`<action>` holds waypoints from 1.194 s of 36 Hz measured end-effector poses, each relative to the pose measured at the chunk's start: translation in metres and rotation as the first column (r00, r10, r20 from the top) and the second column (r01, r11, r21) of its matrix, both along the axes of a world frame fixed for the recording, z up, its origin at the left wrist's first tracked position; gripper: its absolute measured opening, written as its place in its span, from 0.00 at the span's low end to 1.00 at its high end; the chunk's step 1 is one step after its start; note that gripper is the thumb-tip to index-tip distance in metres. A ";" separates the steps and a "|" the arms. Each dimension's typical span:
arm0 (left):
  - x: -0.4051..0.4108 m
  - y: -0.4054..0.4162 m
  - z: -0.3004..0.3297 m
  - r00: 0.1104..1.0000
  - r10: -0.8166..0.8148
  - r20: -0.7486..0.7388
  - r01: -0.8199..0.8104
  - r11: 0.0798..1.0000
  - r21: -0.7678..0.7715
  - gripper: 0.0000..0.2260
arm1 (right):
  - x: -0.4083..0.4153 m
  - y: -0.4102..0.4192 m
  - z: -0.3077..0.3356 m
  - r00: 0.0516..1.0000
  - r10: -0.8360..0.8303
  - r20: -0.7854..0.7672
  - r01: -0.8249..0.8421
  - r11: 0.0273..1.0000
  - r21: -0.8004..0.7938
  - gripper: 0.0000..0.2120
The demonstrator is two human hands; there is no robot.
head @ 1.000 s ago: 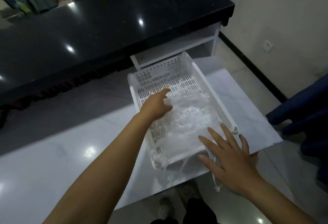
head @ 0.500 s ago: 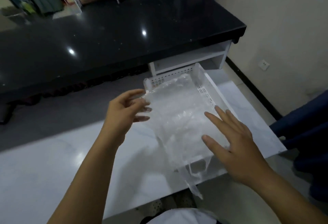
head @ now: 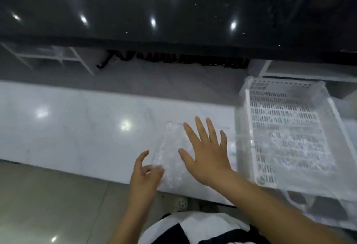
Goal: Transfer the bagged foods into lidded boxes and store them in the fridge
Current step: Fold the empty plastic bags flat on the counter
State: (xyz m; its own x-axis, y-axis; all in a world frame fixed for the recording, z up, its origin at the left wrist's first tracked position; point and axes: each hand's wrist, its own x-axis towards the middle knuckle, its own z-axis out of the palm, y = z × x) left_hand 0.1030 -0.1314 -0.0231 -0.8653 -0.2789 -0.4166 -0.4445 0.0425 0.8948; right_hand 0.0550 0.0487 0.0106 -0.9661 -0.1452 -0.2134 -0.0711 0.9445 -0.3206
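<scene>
A clear, crinkled plastic bag lies flat on the white marble table, near its front edge. My right hand lies spread over the bag with straight fingers, pressing it down. My left hand is at the bag's near left corner, fingers loosely curled, and seems to pinch the bag's edge. The white slotted plastic basket stands to the right of the bag, with more clear plastic in its near part. The frame is blurred, so what the bag contains is hard to tell.
A long black glossy counter runs across the back, above a grey floor strip. White shelf frames stand under it at left and right. The table's front edge lies close to my body; beige floor tiles show at lower left.
The clear bag has come out of the basket and gone left onto the table. My right hand moved from the basket's near edge onto the bag. The view swung left.
</scene>
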 end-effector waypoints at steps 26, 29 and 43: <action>-0.041 0.012 -0.092 0.766 -0.571 0.295 0.466 0.177 -0.867 0.33 | -0.014 0.017 -0.119 0.999 -0.045 0.019 0.042 0.988 0.148 0.30; -0.047 0.013 -0.091 0.762 -0.571 0.306 0.474 0.169 -0.864 0.34 | -0.020 0.019 -0.119 0.998 -0.037 0.041 0.031 0.989 0.145 0.30; -0.118 0.089 0.008 0.573 -0.819 -0.020 0.576 0.420 -0.702 0.30 | 0.056 0.090 0.045 0.937 -0.348 -0.029 0.330 0.910 -0.251 0.30</action>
